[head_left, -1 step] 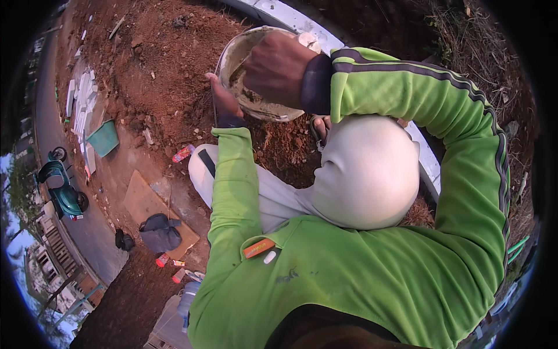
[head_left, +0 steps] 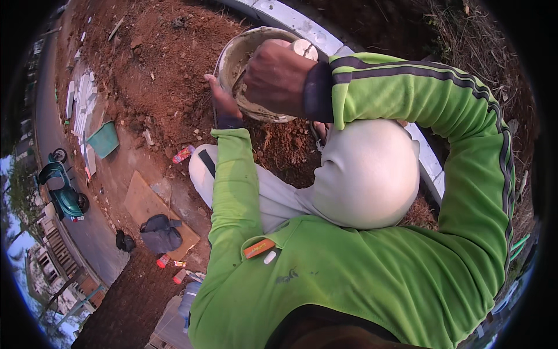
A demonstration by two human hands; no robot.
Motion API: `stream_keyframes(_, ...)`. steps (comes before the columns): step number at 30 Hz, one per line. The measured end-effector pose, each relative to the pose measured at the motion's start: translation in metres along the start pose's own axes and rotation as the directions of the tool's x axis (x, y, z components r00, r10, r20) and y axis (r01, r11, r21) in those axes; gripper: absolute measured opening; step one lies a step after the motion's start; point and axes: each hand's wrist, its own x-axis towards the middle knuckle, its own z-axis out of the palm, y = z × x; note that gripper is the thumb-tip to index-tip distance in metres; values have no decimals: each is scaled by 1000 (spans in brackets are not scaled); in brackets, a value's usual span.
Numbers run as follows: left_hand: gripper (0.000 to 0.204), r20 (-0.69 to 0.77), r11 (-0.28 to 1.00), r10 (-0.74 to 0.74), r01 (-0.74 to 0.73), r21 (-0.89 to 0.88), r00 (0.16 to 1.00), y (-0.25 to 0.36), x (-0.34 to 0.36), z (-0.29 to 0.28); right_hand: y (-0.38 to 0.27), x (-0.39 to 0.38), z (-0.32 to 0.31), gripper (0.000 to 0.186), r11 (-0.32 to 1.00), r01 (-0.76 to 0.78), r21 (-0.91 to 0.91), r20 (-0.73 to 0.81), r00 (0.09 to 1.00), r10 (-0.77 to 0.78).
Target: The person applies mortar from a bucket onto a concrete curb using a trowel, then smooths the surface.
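A round bucket (head_left: 273,114), its inside smeared with grey-brown wet mix, is tilted in front of me. My left hand (head_left: 223,100) holds its left side, with the thumb up by the rim and the other fingers mostly hidden. My right hand (head_left: 274,77) is closed over the bucket's mouth, round a tool whose thick, pale, round handle end (head_left: 305,50) sticks out beside the knuckles. The tool's working end is hidden by the hand and bucket. Some of the mix (head_left: 239,84) shows left of my right hand.
Pale blocks (head_left: 296,22) form a low line beyond the bucket and along my right. Loose red soil (head_left: 174,64) lies at the left. Farther left are a green tub (head_left: 103,139), a board (head_left: 145,198) with a dark bag (head_left: 161,232), and a parked scooter (head_left: 61,186).
My right hand has turned slightly at the wrist, and the round handle end has shifted down and left, showing more fully. My left hand stays on the bucket.
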Motion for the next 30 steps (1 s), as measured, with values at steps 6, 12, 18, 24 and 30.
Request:
stream_keyframes(6,72,20,996,51,-53,70,998,-14,16,-26,37,-23,49,9,997,-71,-36,-101,993,67)
stream_keyframes(12,66,52,984,66,-74,162,996,-2,5,18,72,10,109,11,924,-363,123,29,932,362)
stream_keyframes(18,65,103,997,-70,66,39,992,-7,8,-27,-18,16,78,14,993,113,-12,94,989,-112)
stream_keyframes(24,67,9,995,-9,8,96,1000,-7,14,-31,20,-12,95,13,989,-44,-143,-72,997,34)
stream_keyframes(30,64,50,1000,-22,23,-7,999,-6,12,-14,5,-23,76,14,988,105,-115,-167,978,-124)
